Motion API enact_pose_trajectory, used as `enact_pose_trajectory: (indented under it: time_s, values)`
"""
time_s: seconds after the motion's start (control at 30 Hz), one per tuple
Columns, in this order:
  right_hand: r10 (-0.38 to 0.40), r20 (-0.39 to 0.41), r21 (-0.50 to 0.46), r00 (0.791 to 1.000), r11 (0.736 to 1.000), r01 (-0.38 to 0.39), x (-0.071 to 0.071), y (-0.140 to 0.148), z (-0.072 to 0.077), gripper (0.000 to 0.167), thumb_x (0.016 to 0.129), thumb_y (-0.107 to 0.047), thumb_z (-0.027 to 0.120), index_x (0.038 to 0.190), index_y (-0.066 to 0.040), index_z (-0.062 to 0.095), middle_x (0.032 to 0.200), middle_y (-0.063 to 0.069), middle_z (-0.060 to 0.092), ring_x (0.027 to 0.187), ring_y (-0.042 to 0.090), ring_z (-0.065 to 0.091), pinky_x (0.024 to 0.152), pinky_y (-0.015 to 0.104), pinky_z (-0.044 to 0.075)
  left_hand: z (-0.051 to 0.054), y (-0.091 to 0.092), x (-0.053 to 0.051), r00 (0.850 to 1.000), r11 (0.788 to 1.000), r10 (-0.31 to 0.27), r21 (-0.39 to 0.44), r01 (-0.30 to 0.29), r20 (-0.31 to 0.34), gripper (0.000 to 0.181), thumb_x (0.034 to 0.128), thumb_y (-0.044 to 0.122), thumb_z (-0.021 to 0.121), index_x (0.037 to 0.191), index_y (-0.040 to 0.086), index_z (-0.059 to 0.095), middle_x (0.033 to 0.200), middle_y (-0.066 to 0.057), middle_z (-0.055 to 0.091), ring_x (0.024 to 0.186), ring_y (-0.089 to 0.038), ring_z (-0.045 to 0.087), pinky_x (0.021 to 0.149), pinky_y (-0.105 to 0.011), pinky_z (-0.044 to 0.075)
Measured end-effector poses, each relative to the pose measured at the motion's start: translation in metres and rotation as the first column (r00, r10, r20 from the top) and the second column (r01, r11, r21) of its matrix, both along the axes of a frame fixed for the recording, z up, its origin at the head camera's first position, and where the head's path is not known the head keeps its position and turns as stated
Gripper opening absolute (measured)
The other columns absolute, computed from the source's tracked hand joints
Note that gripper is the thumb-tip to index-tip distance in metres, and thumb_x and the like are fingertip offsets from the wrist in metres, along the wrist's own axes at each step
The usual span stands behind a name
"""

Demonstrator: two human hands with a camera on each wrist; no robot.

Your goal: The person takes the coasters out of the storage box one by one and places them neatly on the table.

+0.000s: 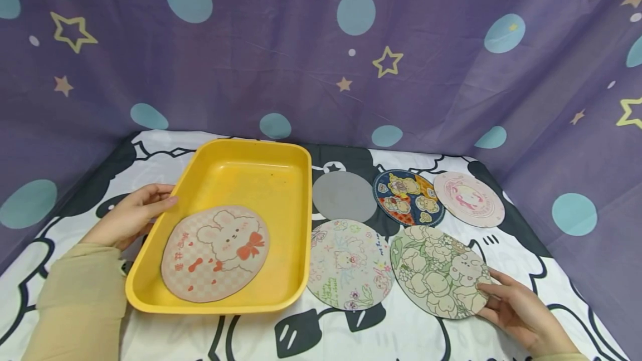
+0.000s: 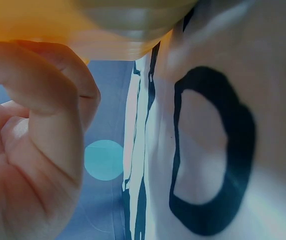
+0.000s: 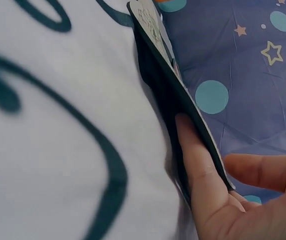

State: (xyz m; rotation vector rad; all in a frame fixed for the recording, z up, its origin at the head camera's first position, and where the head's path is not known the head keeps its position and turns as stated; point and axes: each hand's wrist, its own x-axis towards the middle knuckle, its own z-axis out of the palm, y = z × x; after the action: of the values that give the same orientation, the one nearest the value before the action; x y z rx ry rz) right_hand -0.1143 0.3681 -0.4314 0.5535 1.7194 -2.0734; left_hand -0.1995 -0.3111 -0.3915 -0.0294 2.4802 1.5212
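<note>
My left hand [image 1: 135, 213] grips the left rim of a yellow plastic tray [image 1: 291, 152], thumb over the rim; its curled fingers show under the tray in the left wrist view. Inside the tray lies a pink checked round mouse pad [image 1: 215, 252] with a white bunny and red bow. At the right, my right hand [image 1: 521, 308] pinches the edge of a green floral round mouse pad [image 1: 436, 272]. The right wrist view shows this pad's dark underside [image 3: 165, 100] with one finger beneath and another on the upper side; its near edge is tilted up off the cloth.
Beside the tray lie several more round pads: a plain grey one [image 1: 343, 196], a dark blue cartoon one [image 1: 408, 198], a pale pink one [image 1: 468, 199] and a doodle-printed one [image 1: 351, 266]. Black-and-white cloth [image 1: 175, 338] covers the table. A purple curtain [image 1: 281, 43] hangs behind.
</note>
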Motion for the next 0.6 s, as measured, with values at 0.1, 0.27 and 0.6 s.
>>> enact_pose_trajectory:
  time_s: [0.1, 0.27, 0.6]
  values:
    - [0.009, -0.015, 0.022, 1.000, 1.000, -0.009, 0.000, 0.003, 0.001, 0.073, 0.101, -0.003, 0.046, 0.157, -0.004, -0.001, 0.101, -0.004, 0.071, 0.097, 0.013, 0.070, 0.089, 0.039, 0.058, 0.000, 0.000, 0.000, 1.000, 1.000, -0.001, 0.000, 0.001, -0.002, 0.074, 0.1037, 0.044, 0.046, 0.151, -0.007, 0.020, 0.140, -0.023, 0.041, 0.094, 0.001, 0.059, 0.080, -0.027, 0.057]
    - [-0.006, -0.049, -0.026, 0.999, 1.000, 0.004, 0.001, 0.010, -0.002, 0.034, 0.103, -0.004, 0.044, 0.125, -0.025, 0.057, 0.102, -0.004, 0.070, 0.097, 0.012, 0.069, 0.087, 0.035, 0.058, 0.000, 0.000, 0.000, 1.000, 1.000, 0.001, 0.014, -0.001, -0.006, 0.074, 0.1036, 0.043, 0.047, 0.151, -0.007, 0.020, 0.141, -0.024, 0.040, 0.093, 0.002, 0.059, 0.080, -0.028, 0.058]
    - [-0.060, -0.038, -0.048, 0.998, 0.997, 0.058, -0.002, 0.016, 0.004, 0.036, 0.105, -0.010, 0.044, 0.093, -0.034, 0.068, 0.102, -0.008, 0.067, 0.097, 0.007, 0.066, 0.088, 0.028, 0.056, -0.001, 0.000, 0.000, 1.000, 1.000, 0.004, 0.012, -0.004, -0.004, 0.074, 0.1035, 0.043, 0.047, 0.151, -0.007, 0.020, 0.142, -0.025, 0.040, 0.093, 0.002, 0.059, 0.079, -0.028, 0.058]
